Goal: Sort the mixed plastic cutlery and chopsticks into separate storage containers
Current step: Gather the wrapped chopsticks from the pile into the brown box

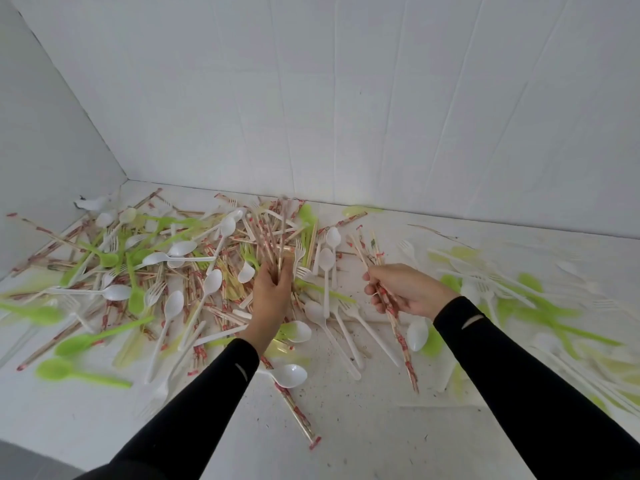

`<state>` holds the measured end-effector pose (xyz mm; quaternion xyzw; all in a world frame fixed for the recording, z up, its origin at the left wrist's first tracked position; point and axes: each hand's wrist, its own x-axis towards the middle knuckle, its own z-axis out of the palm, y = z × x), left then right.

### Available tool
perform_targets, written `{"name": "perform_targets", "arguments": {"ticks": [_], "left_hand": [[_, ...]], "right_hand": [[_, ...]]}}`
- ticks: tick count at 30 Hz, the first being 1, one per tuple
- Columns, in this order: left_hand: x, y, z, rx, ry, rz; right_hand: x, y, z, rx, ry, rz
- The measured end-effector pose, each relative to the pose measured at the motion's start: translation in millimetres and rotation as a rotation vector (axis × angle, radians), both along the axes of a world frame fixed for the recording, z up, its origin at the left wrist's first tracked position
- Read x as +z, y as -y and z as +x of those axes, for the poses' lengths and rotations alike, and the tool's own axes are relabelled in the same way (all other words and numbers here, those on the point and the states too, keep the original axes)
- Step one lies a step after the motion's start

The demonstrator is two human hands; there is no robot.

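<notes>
over pile — chopsticks (273, 233) in left hand (272, 292)

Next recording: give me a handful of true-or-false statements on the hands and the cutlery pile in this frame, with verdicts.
1. The left hand grips a bundle of wrapped chopsticks. True.
2. The right hand holds nothing. False: it holds a few wrapped chopsticks.
3. Every spoon in the pile is white. False: beside white ones such as the white spoon lie green ones such as the green spoon.
4. Both sleeves are black. True.
5. A storage container stands between the hands. False: no container is in view.
</notes>
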<state>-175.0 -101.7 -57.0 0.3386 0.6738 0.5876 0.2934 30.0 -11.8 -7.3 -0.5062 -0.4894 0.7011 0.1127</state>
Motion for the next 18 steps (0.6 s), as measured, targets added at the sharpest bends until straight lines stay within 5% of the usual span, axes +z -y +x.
{"name": "perform_targets", "arguments": {"ticks": [6, 14, 18], "left_hand": [[27, 15, -27, -0.132, -0.096, 0.079], [-3, 84, -67, -0.430, -0.808, -0.119], [-30, 115, -71, -0.492, -0.930, -0.225]], "right_hand": [[-7, 41, -21, 0.316, 0.281, 0.360], [-43, 83, -41, 0.412, 0.407, 0.537], [-48, 80, -35, 0.369, 0.491, 0.673]]}}
